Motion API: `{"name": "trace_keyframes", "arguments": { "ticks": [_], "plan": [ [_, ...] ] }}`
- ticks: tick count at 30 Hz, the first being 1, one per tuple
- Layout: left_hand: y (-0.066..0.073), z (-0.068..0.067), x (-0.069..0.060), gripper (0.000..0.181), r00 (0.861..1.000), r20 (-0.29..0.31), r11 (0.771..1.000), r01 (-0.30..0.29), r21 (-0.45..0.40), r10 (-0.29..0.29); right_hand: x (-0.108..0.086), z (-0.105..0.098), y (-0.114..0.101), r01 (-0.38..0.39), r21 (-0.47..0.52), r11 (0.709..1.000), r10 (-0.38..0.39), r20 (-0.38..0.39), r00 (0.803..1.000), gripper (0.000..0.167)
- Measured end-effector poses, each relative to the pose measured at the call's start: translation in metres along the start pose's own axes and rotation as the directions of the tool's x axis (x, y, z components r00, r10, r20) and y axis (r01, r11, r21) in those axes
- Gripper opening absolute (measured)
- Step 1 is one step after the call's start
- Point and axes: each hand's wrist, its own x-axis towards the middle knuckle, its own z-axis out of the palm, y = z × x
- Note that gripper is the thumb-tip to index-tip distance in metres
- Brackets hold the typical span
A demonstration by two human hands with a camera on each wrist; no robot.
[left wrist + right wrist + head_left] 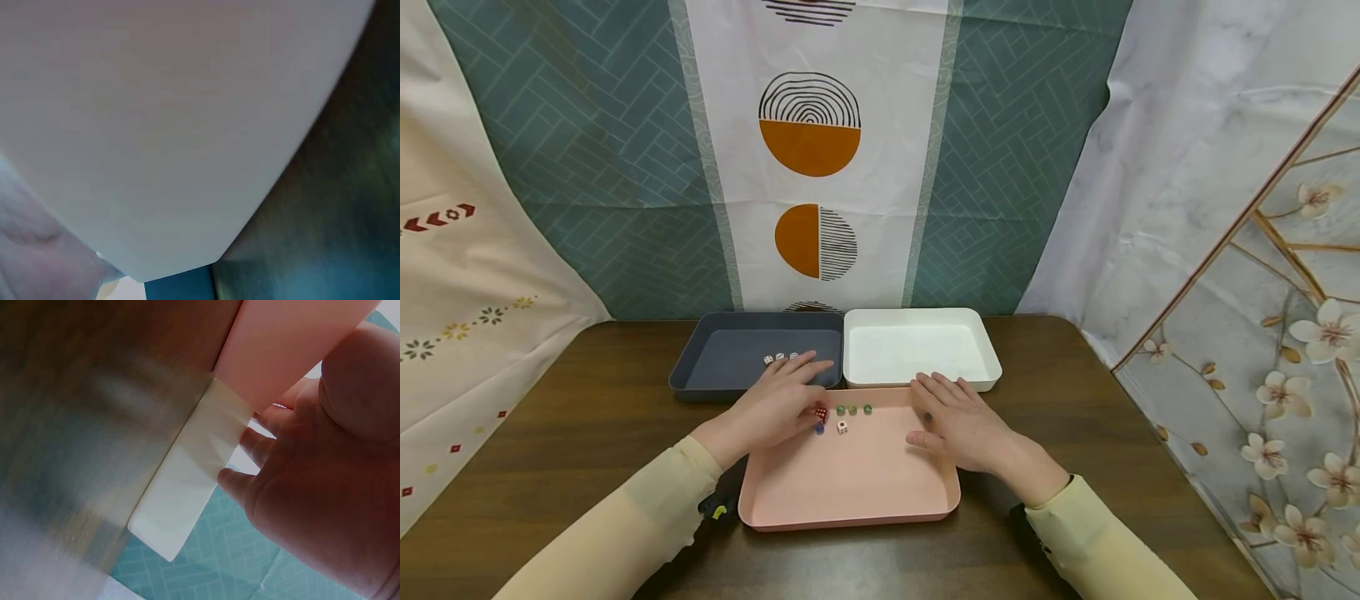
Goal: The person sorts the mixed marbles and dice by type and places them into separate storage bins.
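Note:
In the head view, a pink tray (850, 492) lies between both hands. Near its back left stand a red die (822, 412), a blue die (820, 429), a white die (842, 427) and several green dice (853, 410). Over that corner hovers my left hand (775, 408), fingers stretched toward the dark tray (688, 367) and thumb beside the red die; its palm side is hidden. White dice (780, 357) lie in the dark tray. My right hand (958, 425) spreads its straight fingers over the pink tray's back right, fingertips at the white tray (917, 333). A dark spot shows by its thumb, too small to identify.
The dark and white trays stand side by side behind the pink one on a brown wooden table (602, 450). Patterned cloths (1015, 167) hang behind and beside the table. In the left wrist view, a pale tray wall (156, 125) fills most of the picture.

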Motion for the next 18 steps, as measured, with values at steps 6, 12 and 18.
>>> {"name": "trace_keyframes", "arguments": {
  "ticks": [6,12,18],
  "plan": [
    [-0.001,-0.004,-0.007,0.025,0.999,-0.039,0.998,0.028,-0.053,-0.030,0.000,-0.003,-0.002,-0.002,0.014,1.000,0.002,0.013,1.000,0.087],
    [-0.007,-0.014,-0.016,0.026,0.995,-0.091,0.996,0.023,-0.090,-0.031,0.001,-0.001,-0.002,-0.004,0.019,1.000,0.004,0.016,1.000,0.088],
    [-0.021,-0.025,-0.022,0.025,0.989,-0.142,0.997,0.031,-0.065,-0.040,0.002,0.001,0.000,-0.005,0.012,1.000,0.005,0.007,1.000,0.088]
  ]
}}
